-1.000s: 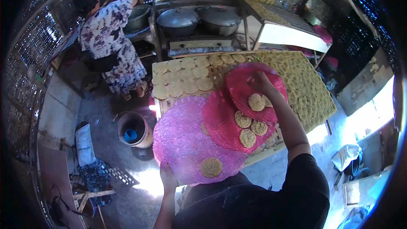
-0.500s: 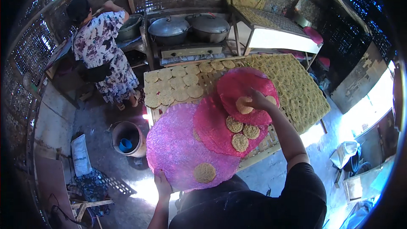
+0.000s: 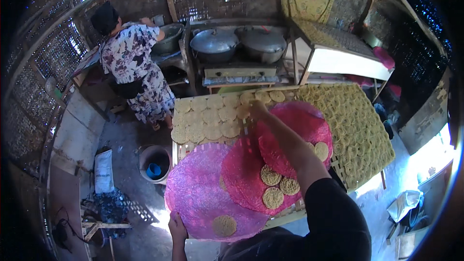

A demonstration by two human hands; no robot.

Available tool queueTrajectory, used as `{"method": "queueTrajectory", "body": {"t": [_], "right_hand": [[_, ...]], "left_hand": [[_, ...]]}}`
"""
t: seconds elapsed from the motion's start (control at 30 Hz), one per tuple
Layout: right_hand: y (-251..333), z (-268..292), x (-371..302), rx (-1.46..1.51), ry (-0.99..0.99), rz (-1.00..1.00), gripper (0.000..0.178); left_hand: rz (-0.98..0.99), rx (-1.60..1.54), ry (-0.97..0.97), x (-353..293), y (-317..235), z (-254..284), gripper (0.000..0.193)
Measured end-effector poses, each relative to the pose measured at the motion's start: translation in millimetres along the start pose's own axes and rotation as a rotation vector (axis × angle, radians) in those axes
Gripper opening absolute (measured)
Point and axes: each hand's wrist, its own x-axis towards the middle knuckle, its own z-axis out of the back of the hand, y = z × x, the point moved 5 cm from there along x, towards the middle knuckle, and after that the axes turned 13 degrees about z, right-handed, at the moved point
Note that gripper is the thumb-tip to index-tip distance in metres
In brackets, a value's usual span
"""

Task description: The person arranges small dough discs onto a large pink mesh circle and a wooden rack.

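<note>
The right hand (image 3: 257,109) is at a thin round cake (image 3: 242,112) on the worktop (image 3: 286,216), next to rows of pale cakes (image 3: 203,117); I cannot tell if it is pinching the cake. The left hand (image 3: 177,227) holds the near left rim of the big purple tray (image 3: 198,183). The cake looks light and dry and could snap, so a soft hold at its edge seems best. The tray looks light and a bit bendy; its rim seems easy to hold.
</note>
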Motion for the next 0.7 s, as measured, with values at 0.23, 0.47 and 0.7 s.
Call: {"method": "queueTrajectory", "body": {"t": [0.23,0.47,0.7], "right_hand": [[-21.0,99.3,-96.6,0.057,-0.22,-0.032,0.038],[-58.1,174.4,-263.2,0.647,-0.335,-0.321,0.027],[-91.1,85.8,-370.5,0.635,-0.184,-0.488,0.026]], "left_hand": [[0.015,0.069,-0.085,2.0,-4.6,-7.8,0.038],[-0.063,0.114,-0.256,-5.9,-7.7,-2.6,0.042],[-0.197,0.249,-0.303,-13.4,-13.5,8.8,0.042]]}}
